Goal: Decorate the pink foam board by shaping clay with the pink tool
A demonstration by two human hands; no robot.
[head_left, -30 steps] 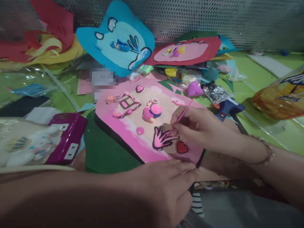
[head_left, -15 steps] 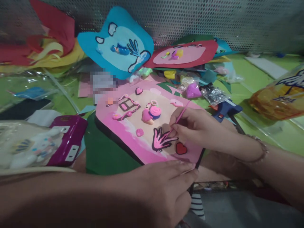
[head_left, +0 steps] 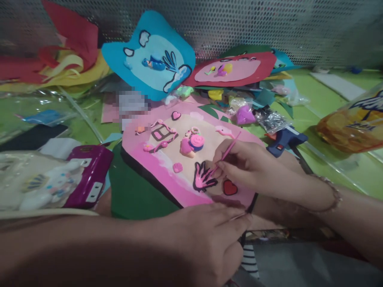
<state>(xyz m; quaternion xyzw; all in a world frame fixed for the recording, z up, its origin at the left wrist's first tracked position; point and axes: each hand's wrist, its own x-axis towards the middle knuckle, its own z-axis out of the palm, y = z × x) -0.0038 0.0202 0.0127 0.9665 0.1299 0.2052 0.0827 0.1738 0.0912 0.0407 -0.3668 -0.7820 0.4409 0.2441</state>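
A pink craft board point(head_left: 155, 169) with clay figures, hearts and a pink black-edged hand shape point(head_left: 203, 180) lies tilted before me. My right hand point(head_left: 242, 165) pinches a thin pink stick tool point(head_left: 229, 150), its tip touching the hand shape. A bead bracelet sits on that wrist. My left hand point(head_left: 206, 235) lies at the board's near edge, fingers curled on the edge and holding it down. A red heart point(head_left: 229, 187) sits just below the right hand.
A blue craft board point(head_left: 155, 59) and a red one point(head_left: 236, 67) lean at the back by the perforated metal wall. A magenta case point(head_left: 89, 175) and plush toy lie left. A blue glue gun point(head_left: 285, 139), clay bags and an orange bag point(head_left: 350, 123) lie right.
The right hand slid a little left along the pink hand shape with the stick. The view shifted slightly. The left hand stays on the board's edge.
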